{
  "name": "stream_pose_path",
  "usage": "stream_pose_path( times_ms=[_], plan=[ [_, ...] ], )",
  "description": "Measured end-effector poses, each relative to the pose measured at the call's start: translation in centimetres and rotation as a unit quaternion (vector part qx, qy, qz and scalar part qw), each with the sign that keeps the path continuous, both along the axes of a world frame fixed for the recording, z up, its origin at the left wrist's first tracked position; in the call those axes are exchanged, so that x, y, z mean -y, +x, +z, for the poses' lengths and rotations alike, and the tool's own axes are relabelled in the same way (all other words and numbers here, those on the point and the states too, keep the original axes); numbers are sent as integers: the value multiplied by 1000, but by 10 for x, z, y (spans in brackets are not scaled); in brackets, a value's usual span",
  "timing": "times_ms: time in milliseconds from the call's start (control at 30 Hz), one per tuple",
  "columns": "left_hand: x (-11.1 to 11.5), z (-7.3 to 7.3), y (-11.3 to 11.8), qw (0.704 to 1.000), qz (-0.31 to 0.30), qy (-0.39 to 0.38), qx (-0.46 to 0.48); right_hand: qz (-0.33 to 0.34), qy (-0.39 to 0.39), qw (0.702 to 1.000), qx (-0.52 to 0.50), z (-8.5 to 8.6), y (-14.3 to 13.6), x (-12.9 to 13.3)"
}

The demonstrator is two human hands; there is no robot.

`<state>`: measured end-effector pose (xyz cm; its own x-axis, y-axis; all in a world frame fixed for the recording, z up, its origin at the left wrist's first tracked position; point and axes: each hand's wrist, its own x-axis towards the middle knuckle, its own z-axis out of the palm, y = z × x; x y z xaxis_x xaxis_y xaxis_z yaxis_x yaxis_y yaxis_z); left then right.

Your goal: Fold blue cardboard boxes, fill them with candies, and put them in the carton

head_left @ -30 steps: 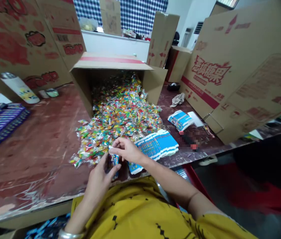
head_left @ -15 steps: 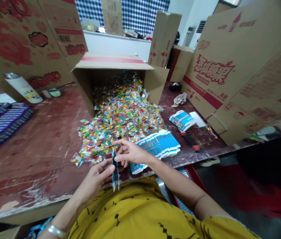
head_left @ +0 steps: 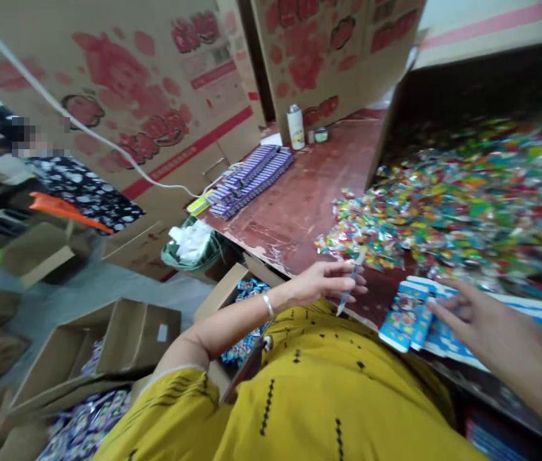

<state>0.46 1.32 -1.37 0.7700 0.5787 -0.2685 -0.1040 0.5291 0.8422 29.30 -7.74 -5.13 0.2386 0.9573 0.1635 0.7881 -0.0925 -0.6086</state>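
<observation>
My left hand (head_left: 321,283) is at the table's front edge, its thumb and fingers closed around a thin, pale bluish flat carton (head_left: 351,282) seen almost edge-on. To the right, my right hand (head_left: 494,326) reaches over a fanned row of flat blue printed cartons (head_left: 404,314). Its thumb and fingertips pinch one near the left end of the row; motion blurs the hand somewhat. Behind both hands spreads a large heap of small clear-wrapped colourful candies (head_left: 482,218), spilling from a cardboard box (head_left: 443,83) lying on its side.
Purple striped packs (head_left: 251,179) lie stacked on the far left of the table (head_left: 318,186). A white bottle (head_left: 295,128) and a small jar (head_left: 321,135) stand behind. Open boxes (head_left: 141,346) with wrapped packets crowd the floor at left, near a green bag (head_left: 189,246). A person (head_left: 83,186) is farther back.
The view has swung left. My right hand has left the carton in my left hand and moved right onto the row of blue cartons. The left hand still holds its carton.
</observation>
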Motion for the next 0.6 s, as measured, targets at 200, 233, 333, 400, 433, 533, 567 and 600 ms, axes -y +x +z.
stream_pose_path(
  times_ms=[200, 233, 333, 400, 433, 533, 567, 600],
  plan=[
    [15, 13, 14, 999, -16, 39, 17, 153, 32, 986, -62, 61, -63, 0],
    [18, 15, 19, 998, -20, 49, 21, 184, 13, 979, -88, 67, -69, -1],
    [25, 17, 29, 998, -12, 64, -17, 219, -11, 969, -113, 72, -70, -2],
    [24, 13, 30, 998, -15, 39, -49, 235, -2, 966, -108, 69, -62, -2],
    [22, 11, 30, 998, -14, 25, -58, 240, 0, 965, -104, 68, -58, -2],
    [18, 7, 28, 997, -40, 6, -72, 248, 5, 963, -104, 67, -54, 1],
    [18, 8, 27, 996, -47, 9, -75, 245, 6, 963, -109, 66, -55, 1],
    [17, 9, 25, 995, -52, 16, -78, 241, 8, 964, -116, 66, -56, 2]
  ],
)
